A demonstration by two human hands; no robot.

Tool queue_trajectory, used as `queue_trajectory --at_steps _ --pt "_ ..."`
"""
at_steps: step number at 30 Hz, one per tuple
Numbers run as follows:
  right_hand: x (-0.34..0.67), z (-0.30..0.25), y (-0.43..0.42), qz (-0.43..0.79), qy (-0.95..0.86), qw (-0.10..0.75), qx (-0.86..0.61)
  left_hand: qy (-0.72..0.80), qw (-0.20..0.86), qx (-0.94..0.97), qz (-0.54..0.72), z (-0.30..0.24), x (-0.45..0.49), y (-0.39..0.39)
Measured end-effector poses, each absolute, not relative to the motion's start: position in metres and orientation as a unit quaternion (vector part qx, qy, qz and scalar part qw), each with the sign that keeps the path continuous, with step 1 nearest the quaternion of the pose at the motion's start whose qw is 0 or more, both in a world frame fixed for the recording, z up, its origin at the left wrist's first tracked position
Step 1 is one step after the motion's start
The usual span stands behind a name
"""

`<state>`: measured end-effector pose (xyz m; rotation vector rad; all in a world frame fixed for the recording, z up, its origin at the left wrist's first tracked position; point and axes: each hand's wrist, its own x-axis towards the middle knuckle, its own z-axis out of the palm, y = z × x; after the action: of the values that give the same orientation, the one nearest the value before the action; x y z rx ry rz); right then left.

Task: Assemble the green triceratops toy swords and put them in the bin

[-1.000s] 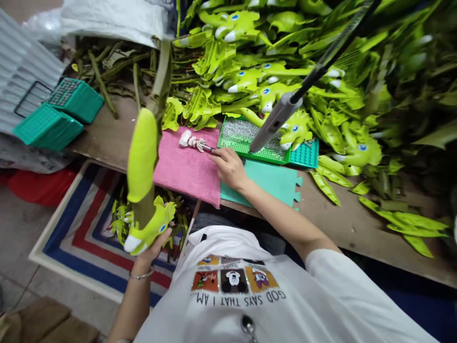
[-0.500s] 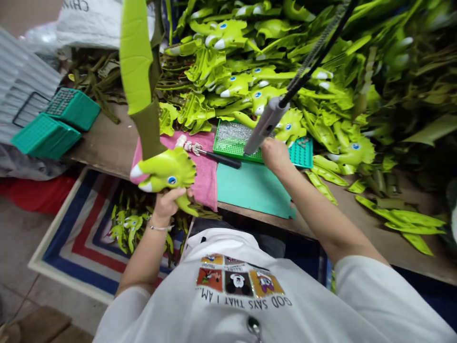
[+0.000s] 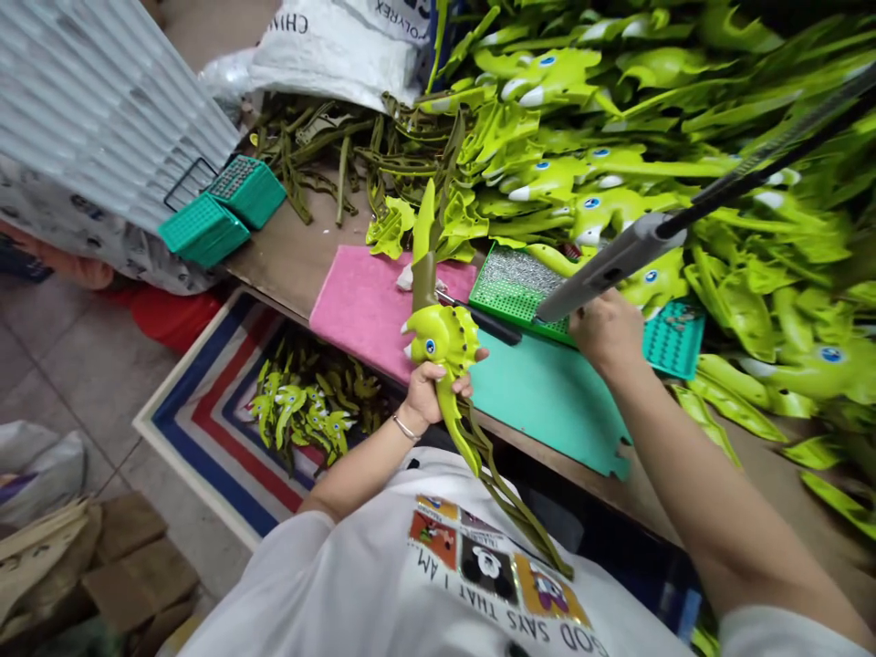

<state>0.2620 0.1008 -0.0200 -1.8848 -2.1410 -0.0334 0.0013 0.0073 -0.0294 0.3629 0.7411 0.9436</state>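
Observation:
My left hand (image 3: 425, 392) is closed round the lower part of a lime-green toy sword (image 3: 438, 342) with a horned dinosaur head as its guard. Its blade points away from me, over the pink cloth (image 3: 352, 297). My right hand (image 3: 606, 324) is curled at the right part of the green screw tray (image 3: 510, 283). A grey electric screwdriver (image 3: 609, 265) hangs across in front of the right fingers, its tip over the tray. Whatever those fingers grip, if anything, is hidden. A black-handled tool (image 3: 489, 321) lies between cloth and tray.
Lime-green moulded parts (image 3: 581, 173) are heaped at the back and right. A teal mat (image 3: 540, 401) lies at the table's front edge. Two teal baskets (image 3: 205, 228) stand at the left. Below the table, a striped bin (image 3: 205, 415) holds more toys.
My view has turned left. The toy sword has moved right, nearer the mat, and its blade appears narrower. The right hand stays by the tray and the screwdriver.

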Motion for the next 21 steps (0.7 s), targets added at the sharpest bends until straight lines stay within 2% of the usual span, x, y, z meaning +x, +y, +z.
queue_trajectory --at_steps 3,10,13,16,18,21 --pt "0.258 -0.013 0.098 -0.001 -0.720 0.133 -0.681 0.323 0.825 0.145 0.440 -0.029 0.006 0.004" --pt "0.267 -0.005 0.088 0.030 -0.681 0.163 -0.713 0.322 0.822 0.158 0.442 -0.032 0.009 0.000" --pt "0.262 0.008 0.068 0.023 -0.650 0.243 -0.720 0.323 0.809 0.172 0.460 -0.026 0.011 -0.005" --pt "0.234 0.027 0.033 0.027 -0.646 0.399 -0.650 0.368 0.770 0.168 0.493 -0.019 0.016 -0.015" --pt "0.202 0.040 0.008 0.108 -0.658 0.491 -0.560 0.402 0.737 0.158 0.519 -0.017 0.021 -0.023" --pt "0.151 0.052 -0.019 0.250 -0.666 0.511 -0.483 0.448 0.701 0.120 0.541 -0.016 0.029 -0.032"
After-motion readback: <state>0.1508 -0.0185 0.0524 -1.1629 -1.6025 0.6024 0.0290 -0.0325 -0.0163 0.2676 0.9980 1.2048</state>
